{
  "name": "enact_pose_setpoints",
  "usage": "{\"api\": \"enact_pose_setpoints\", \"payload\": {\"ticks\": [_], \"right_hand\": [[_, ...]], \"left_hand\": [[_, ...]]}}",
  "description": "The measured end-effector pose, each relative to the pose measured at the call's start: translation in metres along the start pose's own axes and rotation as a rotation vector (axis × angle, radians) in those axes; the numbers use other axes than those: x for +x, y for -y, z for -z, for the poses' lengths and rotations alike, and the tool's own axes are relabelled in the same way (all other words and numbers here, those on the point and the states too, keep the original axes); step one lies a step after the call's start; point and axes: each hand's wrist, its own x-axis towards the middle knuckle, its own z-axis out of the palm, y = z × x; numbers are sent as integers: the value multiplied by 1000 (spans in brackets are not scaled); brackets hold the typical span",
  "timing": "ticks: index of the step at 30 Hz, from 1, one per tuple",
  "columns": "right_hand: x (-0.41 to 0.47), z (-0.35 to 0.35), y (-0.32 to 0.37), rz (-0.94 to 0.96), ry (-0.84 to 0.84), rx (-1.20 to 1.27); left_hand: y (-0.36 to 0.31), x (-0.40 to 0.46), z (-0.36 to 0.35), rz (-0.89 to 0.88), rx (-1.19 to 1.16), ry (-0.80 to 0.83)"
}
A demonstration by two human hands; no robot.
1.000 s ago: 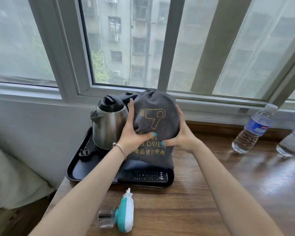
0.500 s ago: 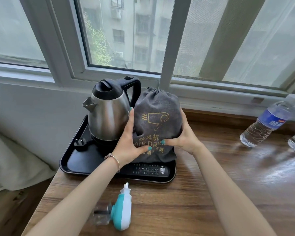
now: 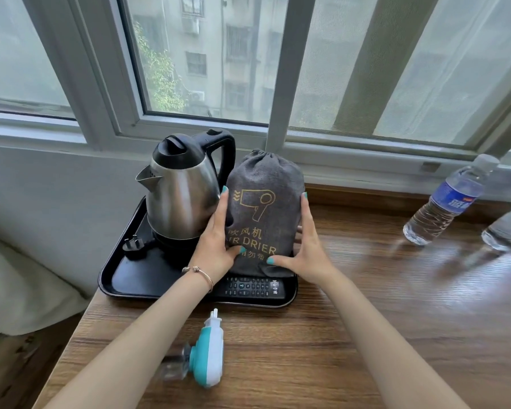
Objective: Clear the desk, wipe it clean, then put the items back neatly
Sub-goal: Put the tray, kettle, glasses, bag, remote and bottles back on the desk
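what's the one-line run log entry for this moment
stage: putting items back | left hand: flat on hair drier bag | right hand: flat on bag | bag: upright on black tray, beside kettle

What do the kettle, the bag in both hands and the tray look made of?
Kettle: polished steel body by its reflections, black plastic-looking lid and handle. Hair dryer bag: grey woven cloth, gathered drawstring top, gold print. Tray: black, smooth, semi-gloss, probably plastic.
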Motion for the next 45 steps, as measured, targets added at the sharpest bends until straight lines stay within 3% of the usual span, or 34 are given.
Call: {"api": "enact_pose_setpoints", "payload": {"ticks": [7,12,29,40,45], "right_hand": [[-2,4,-2,12,-39,-197],[1,7,0,9,-63,-329],[-33,5,-6,89,-172,-345],[-67,-4,-13,110,-43,-315],[-65,0,-12,10,53,-297]], "left_hand": [[4,-11,6,-313,497,-16],[2,-2,3,-327,695,29],[1,2,5,-385,739,19],[5,-4,9,-469,738,34],[3,-4,10,-492,741,62]]}}
